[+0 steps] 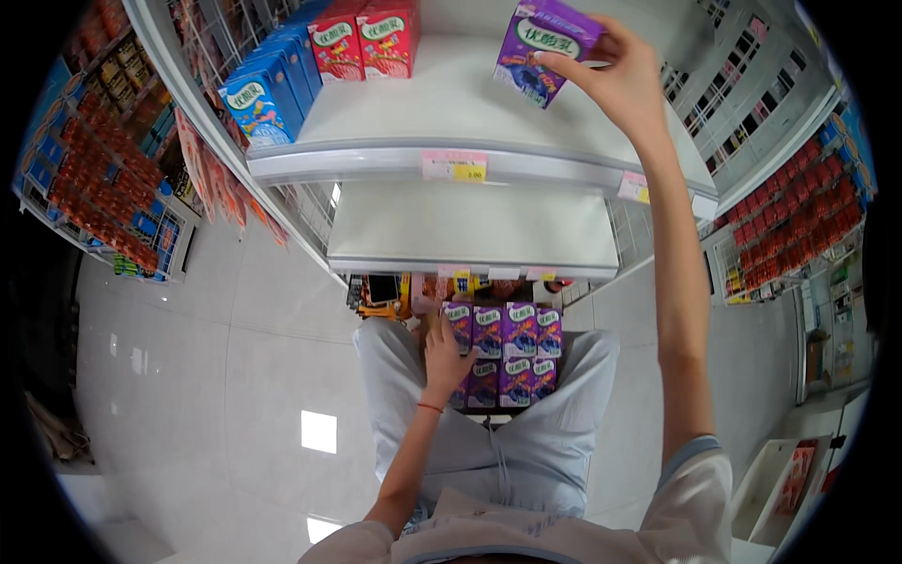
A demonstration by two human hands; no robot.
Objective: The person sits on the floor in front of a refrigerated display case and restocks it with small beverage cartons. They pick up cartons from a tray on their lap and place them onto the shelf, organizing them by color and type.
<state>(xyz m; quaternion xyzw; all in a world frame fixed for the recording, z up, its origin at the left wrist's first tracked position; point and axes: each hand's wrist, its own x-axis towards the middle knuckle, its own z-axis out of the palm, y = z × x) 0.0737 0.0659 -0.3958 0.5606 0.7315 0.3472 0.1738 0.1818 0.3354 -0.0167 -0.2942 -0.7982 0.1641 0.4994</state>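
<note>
My right hand (613, 74) grips a purple drink carton (539, 56) with blueberries printed on it, tilted over the white upper shelf (423, 113). Whether the carton touches the shelf is hard to tell. Low down, between my knees, several matching purple cartons (520, 331) stand in two rows. My left hand (445, 356) lies on the leftmost of them, fingers spread over its front and partly covering it; a firm hold on it cannot be made out. On the upper shelf's left stand red drink cartons (384, 42) and a row of blue drink cartons (261, 106).
A lower white shelf (472, 225) sits beneath, with price tags (454, 166) along the front edges. Wire mesh panels (740, 77) flank the shelves. Packaged goods (384, 292) lie under the bottom shelf. Racks of red packets (106, 176) stand to the left and right on a tiled floor.
</note>
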